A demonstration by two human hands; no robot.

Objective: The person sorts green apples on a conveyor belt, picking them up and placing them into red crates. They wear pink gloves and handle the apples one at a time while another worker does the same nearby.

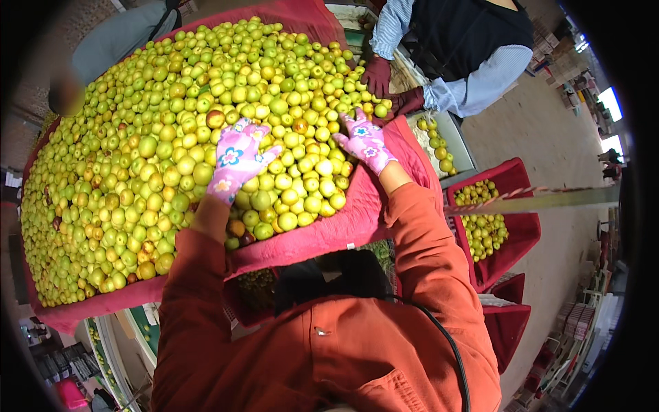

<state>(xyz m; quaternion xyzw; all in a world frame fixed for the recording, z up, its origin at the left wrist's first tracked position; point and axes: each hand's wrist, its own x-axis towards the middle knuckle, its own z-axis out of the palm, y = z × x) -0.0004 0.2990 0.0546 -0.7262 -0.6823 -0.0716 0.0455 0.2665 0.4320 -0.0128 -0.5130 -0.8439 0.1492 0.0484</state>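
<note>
A broad heap of green-yellow jujubes [154, 149], some with brown patches, covers a table lined with red cloth [319, 234]. My left hand [238, 157], in a pink flowered glove, lies palm down on the heap with its fingers apart. To its right, my right hand [364, 140] wears a matching glove. Its spread fingers touch jujubes at the heap's right edge, near the cloth rim. Both palms face away from me, so what lies under them is hidden. A darker reddish-brown jujube [215, 119] sits just beyond my left hand.
Across the right corner, a co-worker's dark red gloved hands [378, 77] touch the heap. Another person's grey sleeve [121, 44] shows at far left. A metal chute [458, 149] carries several jujubes beside red-lined crates [527, 226] on the right. Another crate [249, 309] stands beneath the table.
</note>
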